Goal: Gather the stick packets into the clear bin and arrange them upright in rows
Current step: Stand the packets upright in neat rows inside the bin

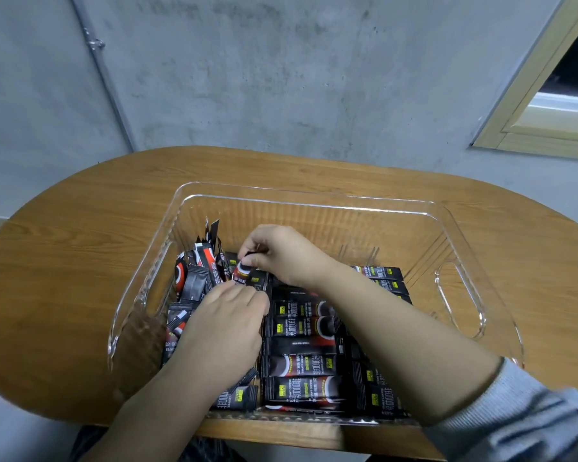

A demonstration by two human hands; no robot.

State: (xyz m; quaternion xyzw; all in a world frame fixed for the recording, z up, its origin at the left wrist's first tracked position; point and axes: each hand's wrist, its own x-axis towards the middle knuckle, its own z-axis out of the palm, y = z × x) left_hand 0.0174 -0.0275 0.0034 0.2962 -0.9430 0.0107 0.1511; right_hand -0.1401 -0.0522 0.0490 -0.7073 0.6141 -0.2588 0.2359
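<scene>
Left hand (226,323) atop stick packets (302,341)

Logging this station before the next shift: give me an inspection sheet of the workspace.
Surface: oval wooden table, bare wood around the bin.
Job's things: clear bin on the table; stick packets lie flat in stacks at centre and right; upright packets lean at the left wall.
Clutter: nothing seen.
Hands: right hand pinches a packet; left hand is among the packets, its fingers hidden.
Cables: nothing seen.
Surroundings: grey concrete wall, window frame at right.
</scene>
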